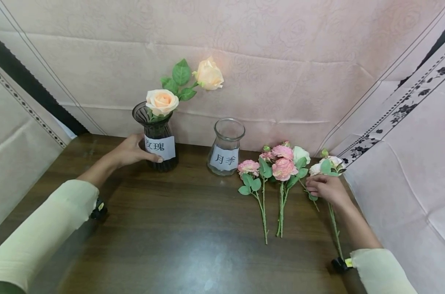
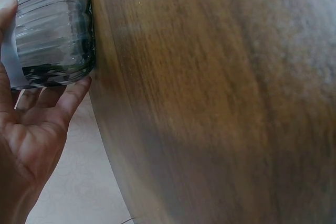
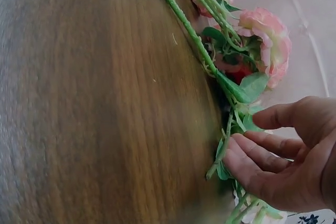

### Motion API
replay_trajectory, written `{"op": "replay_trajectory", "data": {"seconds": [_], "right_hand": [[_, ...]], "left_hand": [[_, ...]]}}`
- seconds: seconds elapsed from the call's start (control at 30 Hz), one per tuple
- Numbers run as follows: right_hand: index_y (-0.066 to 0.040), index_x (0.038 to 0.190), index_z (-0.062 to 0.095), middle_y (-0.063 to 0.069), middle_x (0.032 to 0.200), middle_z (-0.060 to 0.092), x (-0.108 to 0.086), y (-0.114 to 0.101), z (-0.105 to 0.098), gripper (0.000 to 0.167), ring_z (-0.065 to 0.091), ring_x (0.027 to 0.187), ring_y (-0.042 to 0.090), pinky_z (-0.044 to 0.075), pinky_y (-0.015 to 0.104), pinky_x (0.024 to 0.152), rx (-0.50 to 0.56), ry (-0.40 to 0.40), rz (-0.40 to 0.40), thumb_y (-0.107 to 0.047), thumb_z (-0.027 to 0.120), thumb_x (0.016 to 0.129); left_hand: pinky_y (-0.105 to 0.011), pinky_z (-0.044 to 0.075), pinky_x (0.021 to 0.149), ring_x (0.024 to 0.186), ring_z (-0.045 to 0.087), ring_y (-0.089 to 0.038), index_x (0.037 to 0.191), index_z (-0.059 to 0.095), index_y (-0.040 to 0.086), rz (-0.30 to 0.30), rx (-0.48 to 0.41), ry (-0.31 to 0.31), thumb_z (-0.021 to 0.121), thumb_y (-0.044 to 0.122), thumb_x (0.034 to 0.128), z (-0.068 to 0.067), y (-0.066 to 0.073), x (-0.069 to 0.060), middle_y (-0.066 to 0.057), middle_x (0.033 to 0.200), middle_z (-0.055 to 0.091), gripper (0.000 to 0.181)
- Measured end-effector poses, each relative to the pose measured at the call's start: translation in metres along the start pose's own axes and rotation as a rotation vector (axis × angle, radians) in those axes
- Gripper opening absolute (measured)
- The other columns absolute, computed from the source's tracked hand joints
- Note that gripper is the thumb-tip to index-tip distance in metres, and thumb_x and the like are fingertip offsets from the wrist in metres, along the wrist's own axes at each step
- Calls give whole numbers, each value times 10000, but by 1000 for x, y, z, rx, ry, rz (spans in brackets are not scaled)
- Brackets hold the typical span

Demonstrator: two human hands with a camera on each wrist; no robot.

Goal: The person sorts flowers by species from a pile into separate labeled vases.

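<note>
Grey vase (image 2: 55, 32) between wide-set left fingers (image 2: 76, 95)

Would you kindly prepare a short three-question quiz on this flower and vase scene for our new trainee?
1. Multiple choice: what does the left hand hold?
A) the clear vase
B) the dark vase
C) nothing
2. True or false: the pink flowers stand in the clear vase.
3. Count: how many peach-coloured roses rise from the dark vase?

Key:
1. B; the thumb lies across the front of it.
2. False; the stems of the pink flowers lie on the table, to the right of the clear vase.
3. Two.
</note>
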State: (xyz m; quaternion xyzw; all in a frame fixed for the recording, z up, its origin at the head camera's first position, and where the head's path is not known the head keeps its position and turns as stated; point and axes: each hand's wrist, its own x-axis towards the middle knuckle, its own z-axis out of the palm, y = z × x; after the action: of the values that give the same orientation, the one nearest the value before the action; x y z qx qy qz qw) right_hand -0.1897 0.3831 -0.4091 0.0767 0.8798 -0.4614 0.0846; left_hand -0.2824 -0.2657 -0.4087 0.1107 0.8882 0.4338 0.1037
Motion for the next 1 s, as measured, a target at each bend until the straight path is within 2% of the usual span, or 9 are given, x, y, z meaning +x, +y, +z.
{"op": "replay_trajectory", "data": {"seconds": [0.17, 0.3, 0.43, 0.57, 0.67, 0.8, 1.0], "right_hand": [[189, 1405, 660, 253, 1193, 843, -1, -3, 8, 400, 754, 816, -8, 662, 234, 739, -99, -25, -26, 20, 680, 1042], [209, 1356, 675, 292, 1201, 829, -1, -6, 17, 365, 770, 819, 28, 668, 248, 733, -73, -45, -16, 53, 697, 1027], [225, 1384, 648, 252, 1181, 840, -1, -9, 19, 397, 759, 863, 18, 674, 239, 779, -36, -85, 24, 25, 710, 1047], [233, 1435, 594, 21, 1083, 846, -1, -11, 16, 431, 721, 896, -19, 651, 208, 812, 53, -168, 78, 14, 670, 1072], [211, 1416, 597, -142, 1031, 789, -1, -11, 12, 386, 694, 925, -13, 623, 214, 821, 124, -241, 105, 3, 632, 1094], [164, 1436, 575, -153, 1046, 764, 0, -9, 7, 353, 715, 966, 22, 640, 246, 864, 194, -311, 138, -26, 573, 1139], [211, 1646, 256, -89, 1087, 817, 0, -7, 3, 571, 802, 985, 36, 670, 257, 925, 379, -384, 181, -45, 485, 1190]], "left_hand": [[-595, 500, 1219, 1382, 666, -373, 1539, 593, 47, 0, 8, 14, 968, 357, 910, 0, 0, -1, -207, 1494, 711, 795], [-596, 498, 1222, 1386, 664, -372, 1543, 589, 51, -1, 7, 10, 967, 361, 913, 0, 0, -1, -206, 1499, 708, 798], [-588, 496, 1225, 1394, 661, -368, 1555, 582, 61, 0, -1, 4, 963, 355, 918, 1, 1, 0, -202, 1509, 704, 799], [-561, 506, 1203, 1378, 673, -361, 1549, 588, 57, 4, -4, 6, 961, 340, 921, 1, 1, 0, -200, 1499, 713, 783], [-553, 508, 1195, 1375, 675, -357, 1549, 587, 57, 3, 0, 6, 959, 344, 923, 1, 0, -1, -198, 1498, 714, 783], [-559, 503, 1203, 1385, 667, -358, 1556, 580, 61, 2, -5, 3, 959, 346, 922, 1, 1, -1, -199, 1507, 708, 792], [-589, 485, 1234, 1414, 650, -372, 1564, 567, 55, -1, -25, -5, 965, 333, 917, 1, 1, -1, -206, 1527, 692, 808]]}}
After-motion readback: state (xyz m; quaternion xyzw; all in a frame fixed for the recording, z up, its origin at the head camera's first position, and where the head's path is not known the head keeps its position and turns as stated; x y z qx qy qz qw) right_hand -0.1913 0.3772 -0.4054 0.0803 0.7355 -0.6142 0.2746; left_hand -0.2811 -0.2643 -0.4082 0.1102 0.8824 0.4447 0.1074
